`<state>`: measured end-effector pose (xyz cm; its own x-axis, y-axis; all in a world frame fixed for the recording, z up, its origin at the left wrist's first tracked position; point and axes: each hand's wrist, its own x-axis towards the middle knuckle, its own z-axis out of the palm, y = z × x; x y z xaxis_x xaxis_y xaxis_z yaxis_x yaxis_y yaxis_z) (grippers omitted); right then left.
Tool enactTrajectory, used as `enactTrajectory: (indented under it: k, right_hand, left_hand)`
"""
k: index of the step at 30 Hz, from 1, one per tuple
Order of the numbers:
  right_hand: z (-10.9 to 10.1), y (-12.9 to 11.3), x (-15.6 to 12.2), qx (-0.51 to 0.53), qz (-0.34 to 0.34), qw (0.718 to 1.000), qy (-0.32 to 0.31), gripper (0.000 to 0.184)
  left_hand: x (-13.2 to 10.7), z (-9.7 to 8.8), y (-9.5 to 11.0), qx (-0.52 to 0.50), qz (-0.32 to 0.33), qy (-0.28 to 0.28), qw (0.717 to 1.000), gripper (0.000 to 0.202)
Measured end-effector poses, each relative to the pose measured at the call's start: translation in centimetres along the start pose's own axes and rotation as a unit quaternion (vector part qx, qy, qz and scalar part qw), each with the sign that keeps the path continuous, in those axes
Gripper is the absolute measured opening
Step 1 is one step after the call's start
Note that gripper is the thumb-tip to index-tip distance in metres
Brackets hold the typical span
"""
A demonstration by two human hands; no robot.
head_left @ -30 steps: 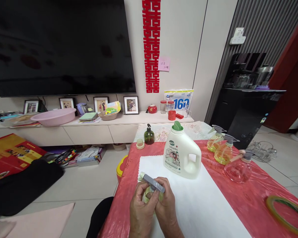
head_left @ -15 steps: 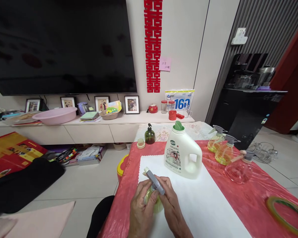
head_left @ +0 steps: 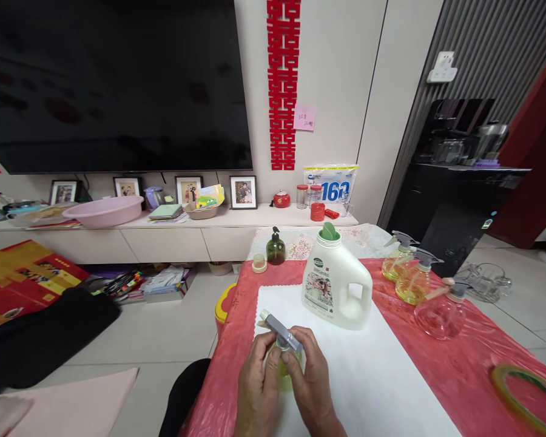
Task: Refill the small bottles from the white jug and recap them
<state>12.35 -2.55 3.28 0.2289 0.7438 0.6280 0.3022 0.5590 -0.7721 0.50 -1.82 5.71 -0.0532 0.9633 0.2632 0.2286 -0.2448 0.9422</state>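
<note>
A spray bottle (head_left: 285, 382) with yellowish liquid stands low over the white sheet (head_left: 368, 376), partly hidden by my hands. Its grey trigger head (head_left: 278, 331) points up and to the left. My left hand (head_left: 260, 379) grips the bottle's left side near the neck. On the right side, my right hand (head_left: 310, 376) wraps round the neck and head, both thumbs close together in front. Just beyond stands a large white detergent jug (head_left: 339, 285) with a green spout (head_left: 329, 231) at its mouth.
Two yellow-filled spray bottles (head_left: 413, 282) and a clear one (head_left: 441, 312) stand on the red tablecloth (head_left: 473, 376) at right, by a tape roll (head_left: 528, 394). A green pump bottle (head_left: 275, 250) and a cap (head_left: 259, 263) sit behind.
My right hand has shifted from alongside the trigger head to the bottle's neck, its thumb now beside the left one. The trigger head has tipped slightly to the left and down.
</note>
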Motion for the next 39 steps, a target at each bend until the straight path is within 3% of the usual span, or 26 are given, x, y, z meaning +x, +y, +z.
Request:
enactTrajectory:
  k: [2,6,11,17,28,31,35,39]
  right_hand:
    - [0.4,-0.1,-0.1,-0.019,-0.008,1.0,0.024,0.018]
    - [1.2,-0.4,0.0,-0.041,-0.007,0.998,0.046,0.015]
    - [1.5,-0.3,0.0,-0.05,-0.006,0.997,0.053,0.019]
    - [0.9,0.1,-0.1,-0.029,-0.02,0.999,0.002,0.04]
    - [1.6,-0.4,0.5,-0.042,0.028,0.997,0.057,0.007]
    - [1.3,-0.7,0.5,-0.039,0.053,0.997,0.033,0.015]
    - [0.6,-0.8,0.5,-0.013,0.079,0.996,-0.043,0.036]
    - [0.0,-0.7,0.6,0.002,0.099,0.993,-0.067,0.04]
  left_hand:
    - [0.0,-0.1,0.7,0.011,0.009,-0.007,1.0,0.033]
    - [0.4,0.5,1.7,0.048,0.009,0.029,0.998,0.031]
    - [0.8,1.2,2.0,-0.034,-0.1,0.045,0.993,0.04]
    - [0.7,1.1,2.0,-0.061,-0.069,0.041,0.995,0.023]
    - [0.2,1.0,2.7,0.014,-0.018,0.027,0.999,0.024]
    - [0.2,0.9,2.7,0.024,-0.012,0.023,0.999,0.022]
    - [0.2,0.9,2.2,-0.041,-0.052,0.039,0.997,0.032]
    - [0.2,0.8,1.9,-0.113,-0.084,-0.003,0.99,0.039]
